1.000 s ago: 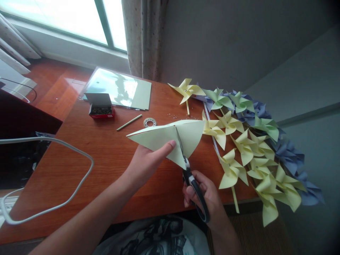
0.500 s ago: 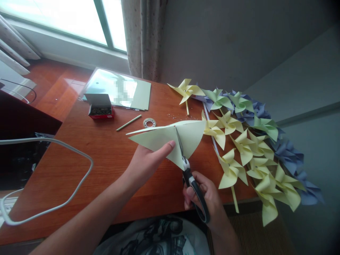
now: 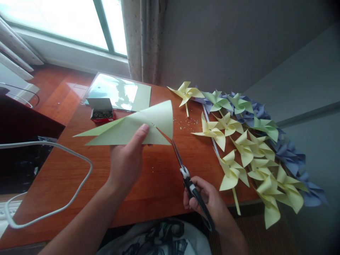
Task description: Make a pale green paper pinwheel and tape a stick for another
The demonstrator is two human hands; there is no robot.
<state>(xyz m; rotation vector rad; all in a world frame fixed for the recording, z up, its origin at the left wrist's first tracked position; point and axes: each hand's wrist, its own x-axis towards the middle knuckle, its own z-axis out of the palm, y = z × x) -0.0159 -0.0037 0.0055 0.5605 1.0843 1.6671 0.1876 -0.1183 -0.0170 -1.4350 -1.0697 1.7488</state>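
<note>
My left hand [image 3: 130, 152] is closed on a sheet of pale green paper [image 3: 127, 131], its thumb on top and its other fingers mostly hidden underneath. Slits divide the sheet into pointed flaps, and its right part curls upward. In my right hand [image 3: 204, 198] is a pair of scissors [image 3: 192, 187] with black and white handles. Their blades look almost closed and point up and away, with the tips close to the paper's lower right corner. Whether the tips touch the paper, I cannot tell.
Several yellow pinwheels [image 3: 232, 170] crowd the desk's right side, with green pinwheels [image 3: 217, 101] and blue ones behind. A red box of small metal pieces [image 3: 102, 115] stands near a plastic sleeve of paper [image 3: 114, 92]. A white cable [image 3: 87, 184] loops across the left. Tiny paper scraps [image 3: 187, 124] lie mid-desk.
My left hand has moved left and turned the paper, which now extends further left. The scissor blades have come out of the slit. The tape roll and thin stick are now covered.
</note>
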